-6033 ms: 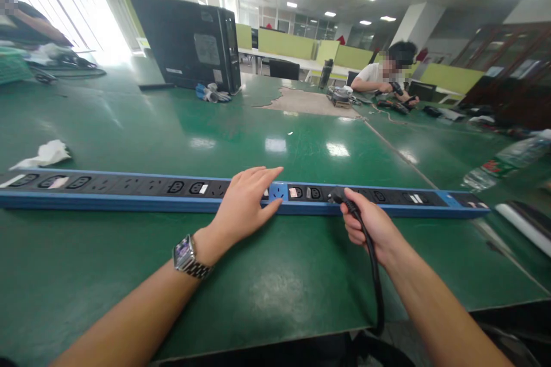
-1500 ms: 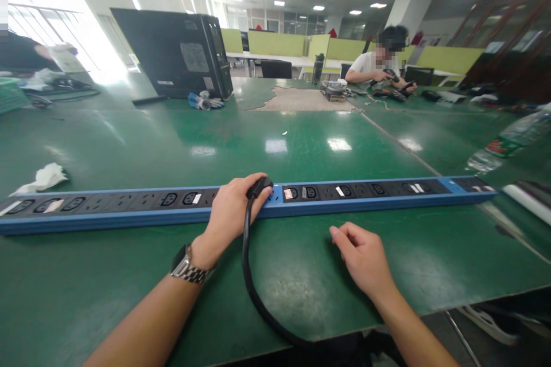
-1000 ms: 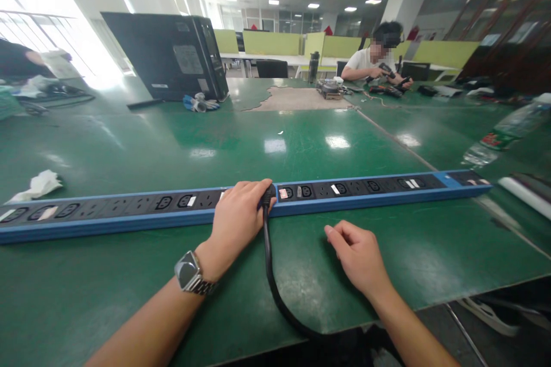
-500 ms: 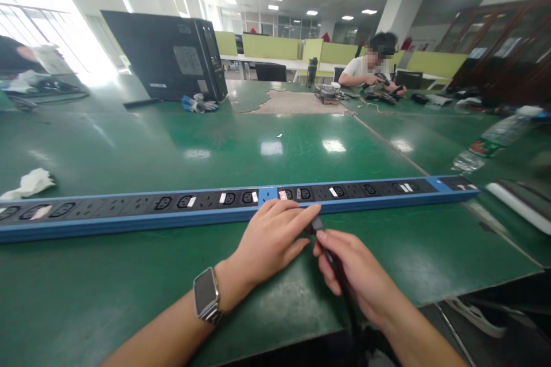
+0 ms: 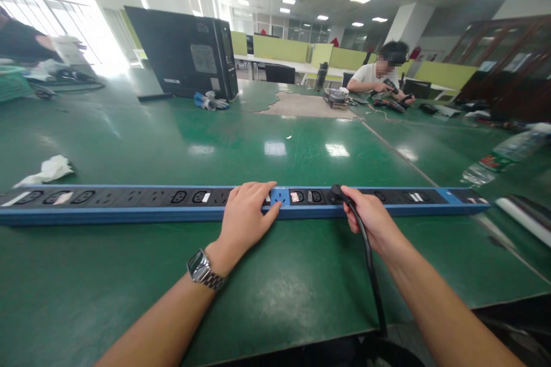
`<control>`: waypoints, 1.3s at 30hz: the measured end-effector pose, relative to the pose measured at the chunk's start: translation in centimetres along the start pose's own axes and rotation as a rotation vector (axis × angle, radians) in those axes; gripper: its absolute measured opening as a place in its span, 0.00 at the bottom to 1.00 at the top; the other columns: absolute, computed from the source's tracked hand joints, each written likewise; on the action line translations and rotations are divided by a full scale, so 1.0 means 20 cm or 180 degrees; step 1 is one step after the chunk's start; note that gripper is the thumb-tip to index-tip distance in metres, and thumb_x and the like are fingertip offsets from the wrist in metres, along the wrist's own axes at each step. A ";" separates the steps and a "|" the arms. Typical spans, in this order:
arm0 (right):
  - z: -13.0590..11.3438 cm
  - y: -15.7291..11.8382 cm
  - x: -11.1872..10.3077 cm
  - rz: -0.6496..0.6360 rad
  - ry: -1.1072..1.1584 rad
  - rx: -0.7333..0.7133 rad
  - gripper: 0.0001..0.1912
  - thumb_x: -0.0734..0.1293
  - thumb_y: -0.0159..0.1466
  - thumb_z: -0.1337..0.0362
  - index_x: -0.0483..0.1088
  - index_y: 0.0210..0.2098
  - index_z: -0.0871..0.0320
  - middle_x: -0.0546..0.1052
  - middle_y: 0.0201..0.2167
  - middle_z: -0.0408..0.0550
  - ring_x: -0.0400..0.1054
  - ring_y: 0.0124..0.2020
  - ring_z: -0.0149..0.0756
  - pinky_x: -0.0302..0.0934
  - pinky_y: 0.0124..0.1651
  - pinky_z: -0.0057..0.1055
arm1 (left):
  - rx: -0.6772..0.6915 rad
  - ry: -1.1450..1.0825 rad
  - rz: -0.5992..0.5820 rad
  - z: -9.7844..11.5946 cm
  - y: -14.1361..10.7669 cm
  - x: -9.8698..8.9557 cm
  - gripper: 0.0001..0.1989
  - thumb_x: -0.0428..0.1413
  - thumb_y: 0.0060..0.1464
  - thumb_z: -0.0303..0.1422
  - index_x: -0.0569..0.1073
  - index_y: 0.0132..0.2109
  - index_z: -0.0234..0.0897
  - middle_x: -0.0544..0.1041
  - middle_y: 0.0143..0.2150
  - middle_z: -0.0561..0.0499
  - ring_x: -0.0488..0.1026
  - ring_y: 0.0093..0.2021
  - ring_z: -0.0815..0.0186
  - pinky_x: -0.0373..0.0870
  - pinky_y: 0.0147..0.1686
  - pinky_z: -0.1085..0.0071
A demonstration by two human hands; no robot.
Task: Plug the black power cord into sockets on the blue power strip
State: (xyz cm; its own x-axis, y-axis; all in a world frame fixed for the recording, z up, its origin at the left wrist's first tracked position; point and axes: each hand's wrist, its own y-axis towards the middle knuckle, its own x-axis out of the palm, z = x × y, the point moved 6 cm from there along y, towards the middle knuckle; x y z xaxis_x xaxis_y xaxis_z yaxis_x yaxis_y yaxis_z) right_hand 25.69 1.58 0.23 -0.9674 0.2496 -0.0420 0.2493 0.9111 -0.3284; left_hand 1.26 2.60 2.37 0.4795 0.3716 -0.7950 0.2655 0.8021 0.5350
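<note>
A long blue and black power strip [image 5: 241, 215] with several sockets lies across the green table. My left hand [image 5: 249, 212] rests over it left of the blue middle section, thumb and fingers apart, holding nothing. Right of that section, my right hand [image 5: 365, 215] grips a black plug [image 5: 336, 194], which sits over a socket in the strip. Whether its pins are inside cannot be seen. From the plug a black cable [image 5: 372, 275] hangs over the table's front edge.
Behind the strip stand a black computer case [image 5: 185, 54] and gloves [image 5: 210, 101]. White tissue [image 5: 54, 169] lies at the left, a plastic bottle [image 5: 503, 155] at the right. Across the table a person [image 5: 379, 77] handles a dark tool; another person's arm shows at the far left.
My right hand has brought the plug from in front of the strip onto a socket. My left hand has moved off the plug and leftward onto the strip, and the view has shifted slightly.
</note>
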 end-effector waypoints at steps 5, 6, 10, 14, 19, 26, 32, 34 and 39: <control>0.01 0.01 0.06 0.0097 -0.0073 -0.0217 0.22 0.67 0.61 0.56 0.64 0.15 0.59 0.60 0.06 0.39 0.52 0.07 0.25 0.45 0.11 0.22 | 0.0018 -0.0008 0.0029 0.00 0.00 0.00 0.18 0.54 0.59 0.38 0.73 0.54 0.38 0.78 0.50 0.45 0.72 0.52 0.54 0.65 0.53 0.55; 0.01 0.00 0.08 0.0077 -0.0002 -0.0253 0.21 0.68 0.60 0.56 0.64 0.15 0.60 0.61 0.06 0.40 0.53 0.07 0.25 0.45 0.11 0.23 | 0.0019 0.0003 0.0048 0.00 0.00 0.00 0.18 0.54 0.59 0.39 0.73 0.54 0.38 0.78 0.50 0.45 0.72 0.52 0.54 0.65 0.54 0.55; -0.13 -0.04 -0.02 0.0052 0.0492 -0.0579 0.21 0.66 0.61 0.52 0.63 0.18 0.57 0.60 0.08 0.38 0.54 0.10 0.25 0.51 0.15 0.23 | 0.0026 0.0120 0.0056 0.01 0.00 0.01 0.17 0.53 0.60 0.38 0.74 0.54 0.39 0.78 0.53 0.46 0.71 0.55 0.53 0.63 0.57 0.54; -0.22 0.00 -0.35 -0.0055 0.0624 -0.0552 0.21 0.64 0.63 0.52 0.63 0.19 0.57 0.60 0.10 0.38 0.54 0.11 0.25 0.53 0.17 0.24 | 0.0036 0.0170 0.0011 0.02 -0.01 0.02 0.17 0.52 0.61 0.38 0.74 0.54 0.40 0.77 0.55 0.47 0.70 0.57 0.53 0.61 0.58 0.53; -0.03 0.15 -0.71 0.0073 0.0505 0.0363 0.25 0.61 0.66 0.54 0.60 0.15 0.57 0.53 0.07 0.36 0.48 0.09 0.23 0.46 0.14 0.23 | 0.0039 0.0210 0.0025 0.02 0.00 0.02 0.16 0.52 0.61 0.38 0.75 0.53 0.40 0.77 0.54 0.47 0.72 0.55 0.54 0.62 0.57 0.53; 0.09 0.23 -0.77 -0.0227 0.0375 0.0579 0.26 0.60 0.66 0.51 0.58 0.16 0.56 0.52 0.08 0.36 0.47 0.10 0.25 0.45 0.16 0.25 | 0.0049 0.0236 -0.0010 0.02 0.00 0.02 0.16 0.52 0.61 0.38 0.75 0.52 0.40 0.77 0.54 0.48 0.71 0.55 0.54 0.62 0.56 0.53; -0.11 0.11 -0.67 0.0000 -0.0193 -0.0003 0.26 0.61 0.65 0.49 0.55 0.15 0.55 0.53 0.08 0.36 0.48 0.10 0.25 0.46 0.17 0.26 | 0.0021 0.0029 0.0204 0.04 -0.01 0.01 0.23 0.54 0.59 0.36 0.66 0.61 0.37 0.75 0.56 0.44 0.70 0.55 0.54 0.64 0.56 0.53; -0.19 -0.01 -0.45 -0.0257 -0.0456 -0.0360 0.26 0.62 0.64 0.46 0.58 0.16 0.55 0.56 0.09 0.37 0.51 0.11 0.25 0.48 0.17 0.26 | 0.0252 -0.0172 0.0289 0.14 -0.02 0.01 0.30 0.55 0.58 0.36 0.59 0.66 0.36 0.71 0.60 0.40 0.69 0.57 0.54 0.65 0.56 0.55; -0.19 -0.34 0.20 -0.1853 -0.1417 -0.0921 0.22 0.68 0.59 0.47 0.69 0.23 0.60 0.72 0.18 0.44 0.65 0.17 0.29 0.58 0.21 0.25 | 0.1244 -0.0335 0.0320 0.34 -0.06 -0.07 0.20 0.54 0.60 0.35 0.68 0.59 0.41 0.73 0.55 0.44 0.71 0.54 0.56 0.67 0.53 0.58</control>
State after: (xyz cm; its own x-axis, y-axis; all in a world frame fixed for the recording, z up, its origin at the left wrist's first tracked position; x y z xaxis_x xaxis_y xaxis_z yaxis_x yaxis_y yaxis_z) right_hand 20.28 -2.36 5.97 -0.8571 -0.3932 -0.3327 -0.3606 0.9193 -0.1575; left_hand 5.95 -1.96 4.71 0.5967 0.3729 -0.7106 0.5008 0.5189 0.6928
